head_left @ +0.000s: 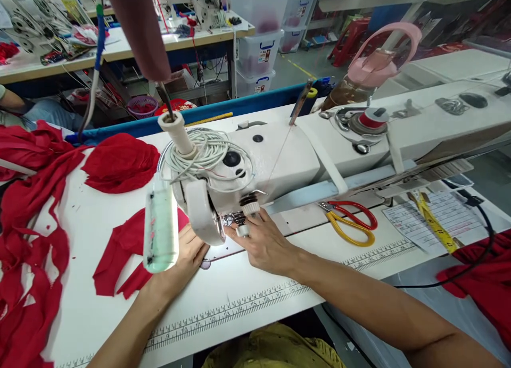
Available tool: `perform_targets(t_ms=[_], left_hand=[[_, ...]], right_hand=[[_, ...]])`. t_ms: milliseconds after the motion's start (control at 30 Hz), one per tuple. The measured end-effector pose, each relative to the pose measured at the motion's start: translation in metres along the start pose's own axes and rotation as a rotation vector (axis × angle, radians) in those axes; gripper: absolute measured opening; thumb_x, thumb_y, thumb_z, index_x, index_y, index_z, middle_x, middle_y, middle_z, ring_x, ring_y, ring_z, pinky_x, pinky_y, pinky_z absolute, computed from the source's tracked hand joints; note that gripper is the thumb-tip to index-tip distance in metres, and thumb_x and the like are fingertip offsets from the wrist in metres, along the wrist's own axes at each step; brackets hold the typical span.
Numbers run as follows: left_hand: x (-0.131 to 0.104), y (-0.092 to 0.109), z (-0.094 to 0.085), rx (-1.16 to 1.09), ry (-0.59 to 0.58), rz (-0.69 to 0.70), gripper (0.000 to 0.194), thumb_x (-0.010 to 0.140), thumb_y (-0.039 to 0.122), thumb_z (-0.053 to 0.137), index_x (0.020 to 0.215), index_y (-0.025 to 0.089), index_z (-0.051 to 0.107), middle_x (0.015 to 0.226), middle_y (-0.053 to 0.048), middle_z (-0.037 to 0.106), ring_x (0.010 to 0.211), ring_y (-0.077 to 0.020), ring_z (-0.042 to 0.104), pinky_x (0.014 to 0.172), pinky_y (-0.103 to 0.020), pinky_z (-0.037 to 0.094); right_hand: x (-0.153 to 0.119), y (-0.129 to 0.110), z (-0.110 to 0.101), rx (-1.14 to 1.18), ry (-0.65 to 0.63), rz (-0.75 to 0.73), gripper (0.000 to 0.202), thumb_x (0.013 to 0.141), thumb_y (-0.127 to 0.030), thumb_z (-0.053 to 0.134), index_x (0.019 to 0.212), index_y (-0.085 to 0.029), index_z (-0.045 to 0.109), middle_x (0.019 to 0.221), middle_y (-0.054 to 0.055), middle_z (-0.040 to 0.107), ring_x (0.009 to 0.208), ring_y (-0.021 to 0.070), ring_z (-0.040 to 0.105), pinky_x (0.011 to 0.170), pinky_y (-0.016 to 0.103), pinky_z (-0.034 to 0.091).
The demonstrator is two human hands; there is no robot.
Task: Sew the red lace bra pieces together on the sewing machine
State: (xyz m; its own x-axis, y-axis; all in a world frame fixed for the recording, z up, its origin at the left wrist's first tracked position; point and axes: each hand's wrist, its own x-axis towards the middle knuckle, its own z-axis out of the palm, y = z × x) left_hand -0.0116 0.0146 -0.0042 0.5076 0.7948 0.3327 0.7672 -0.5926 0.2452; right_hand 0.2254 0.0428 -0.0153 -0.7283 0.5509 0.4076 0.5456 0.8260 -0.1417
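My left hand [187, 253] is low on the white sewing table, with its fingers together at the edge of a red cloth piece [120, 251]. A pale green lamp [161, 224] hides part of that hand and the cloth. At the needle area of the sewing machine [275, 155], my right hand [265, 245] is closed, thumb and forefinger close together. Its fingertips reach behind a white knob [251, 207] near the presser foot, so what they hold cannot be made out. Thread runs down from a post to the machine head.
Scissors [351, 222] with red and yellow handles lie right of my hand. A red fabric stack [122, 163] and tangled red strips [32, 251] are at left. A paper sheet [435, 222] with a tape measure [435, 224] lies at right. A pink-lidded bottle [373, 70] stands behind the machine.
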Motion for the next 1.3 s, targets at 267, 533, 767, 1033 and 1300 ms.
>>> perform_targets(t_ms=[267,533,767,1033,1300], left_hand=[[0.004,-0.012,0.004,0.017,0.065,0.036,0.019,0.098,0.019,0.051,0.106,0.016,0.067,0.097,-0.009,0.073,0.09,-0.0201,0.069,0.082,-0.032,0.055],[0.006,-0.001,0.002,-0.045,0.035,-0.094,0.028,0.101,0.021,0.043,0.117,0.019,0.066,0.111,-0.009,0.072,0.106,-0.0207,0.067,0.096,-0.037,0.054],[-0.037,0.025,-0.013,-0.043,-0.002,-0.239,0.042,0.098,0.035,0.054,0.138,0.024,0.052,0.138,-0.012,0.061,0.13,-0.028,0.056,0.118,-0.066,0.024],[-0.04,0.028,-0.043,-0.121,0.107,-0.313,0.017,0.097,0.026,0.052,0.088,0.02,0.066,0.1,-0.006,0.067,0.095,-0.0205,0.064,0.086,-0.037,0.054],[-0.034,0.108,-0.085,-0.225,0.118,-0.209,0.026,0.099,0.024,0.04,0.085,0.023,0.061,0.06,0.002,0.053,0.051,-0.0124,0.045,0.05,-0.026,0.036]], right_hand=[[0.001,0.002,0.001,0.026,0.027,0.003,0.032,0.071,0.002,0.049,0.09,-0.015,0.067,0.088,0.007,0.057,0.084,0.0215,0.042,0.087,0.04,0.028],[0.003,0.005,0.003,0.058,0.066,-0.011,0.042,0.07,0.003,0.048,0.1,-0.015,0.07,0.089,0.008,0.058,0.088,0.0238,0.044,0.091,0.042,0.032],[0.004,0.003,0.006,0.125,0.095,0.006,0.045,0.075,0.005,0.044,0.106,-0.015,0.07,0.089,0.008,0.063,0.091,0.0233,0.048,0.094,0.041,0.035],[0.003,-0.002,0.003,0.135,0.176,-0.01,0.042,0.076,0.007,0.04,0.097,-0.016,0.069,0.085,0.005,0.065,0.082,0.0192,0.051,0.089,0.038,0.038],[0.015,-0.086,-0.016,0.646,0.09,0.365,0.019,0.078,-0.027,0.068,0.092,-0.017,0.059,0.088,0.005,0.063,0.073,0.0173,0.055,0.063,0.029,0.045]])
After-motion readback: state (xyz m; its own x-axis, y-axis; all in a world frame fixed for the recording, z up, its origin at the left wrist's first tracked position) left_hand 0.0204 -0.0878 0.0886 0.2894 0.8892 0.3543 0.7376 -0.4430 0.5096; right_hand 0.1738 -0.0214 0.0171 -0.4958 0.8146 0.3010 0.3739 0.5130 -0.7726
